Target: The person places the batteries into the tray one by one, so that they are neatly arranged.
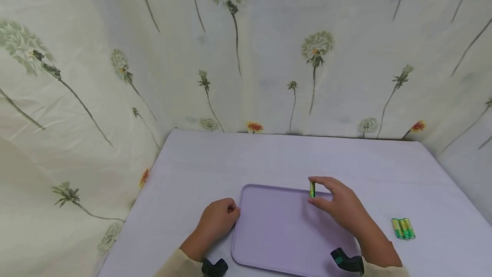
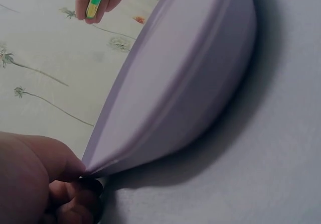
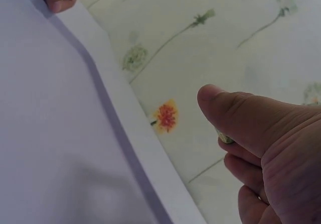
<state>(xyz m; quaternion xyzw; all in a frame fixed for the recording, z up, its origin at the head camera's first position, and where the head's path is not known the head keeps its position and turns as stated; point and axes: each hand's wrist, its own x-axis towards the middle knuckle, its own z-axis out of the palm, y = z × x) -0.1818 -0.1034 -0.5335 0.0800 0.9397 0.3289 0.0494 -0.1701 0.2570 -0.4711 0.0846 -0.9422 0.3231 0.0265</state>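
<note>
My right hand (image 1: 346,206) pinches a green and yellow battery (image 1: 312,189) upright between thumb and finger, raised over the right part of a lilac tray (image 1: 276,225). In the left wrist view the same battery (image 2: 94,6) shows below the fingertips; in the right wrist view the thumb hides most of it. At the tray's left edge is my left hand (image 1: 220,218), its fingers curled. The left wrist view shows the left thumb and fingers pinching the tray's rim (image 2: 100,170).
Three matching batteries (image 1: 403,228) lie side by side on the white table (image 1: 292,157), right of the tray. A dandelion-print cloth (image 1: 269,54) hangs behind the table and along its sides. Each wrist wears a dark camera mount (image 1: 347,261).
</note>
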